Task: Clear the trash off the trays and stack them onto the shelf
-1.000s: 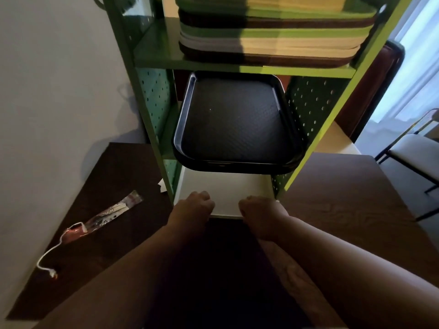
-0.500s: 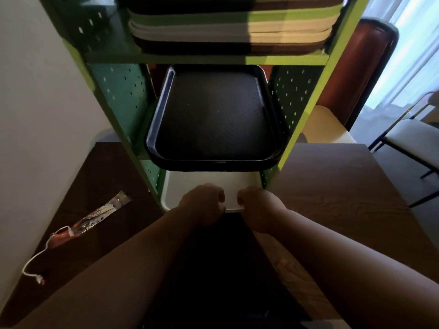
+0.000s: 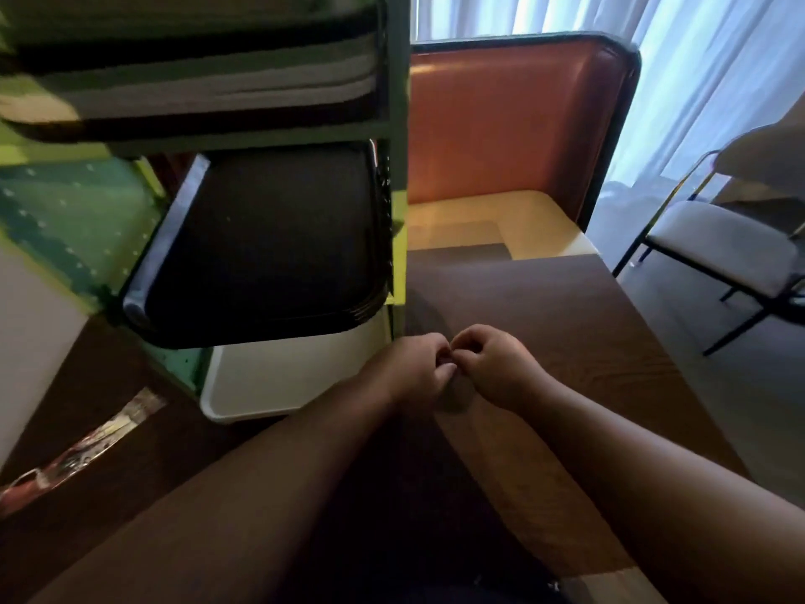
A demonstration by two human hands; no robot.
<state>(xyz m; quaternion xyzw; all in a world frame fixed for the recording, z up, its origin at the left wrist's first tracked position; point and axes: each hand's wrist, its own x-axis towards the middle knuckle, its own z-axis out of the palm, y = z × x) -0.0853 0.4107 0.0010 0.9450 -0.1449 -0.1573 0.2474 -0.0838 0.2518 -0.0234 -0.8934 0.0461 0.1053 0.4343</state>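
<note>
Two bare hands meet over the dark wooden table point(image 3: 566, 324), just to the right of the green shelf point(image 3: 397, 167). The left hand point(image 3: 414, 370) and the right hand point(image 3: 501, 364) both have their fingers curled in, and the fingertips touch each other in the middle, as if they pinch something very small; I cannot tell if any object is between them, because that place is too small and blurred. Neither hand touches a tray. The white tray point(image 3: 279, 381) sits on the lowest level of the shelf, with its front edge sticking out over the table, just beside the left hand. Above it, the black tray point(image 3: 270, 246) rests on the middle level and also sticks out at the front, so it covers the back part of the white tray. On the top level lies a stack of trays point(image 3: 196, 80) in several colours, blurred in this view. At the left edge of the table, well apart from the hands, lies a wrapper point(image 3: 82, 455) with red and clear parts. Behind the table stands a booth seat point(image 3: 514, 119) with an orange-brown back, and at the right a chair point(image 3: 718, 250) with a pale seat is near the curtain point(image 3: 697, 58).
</note>
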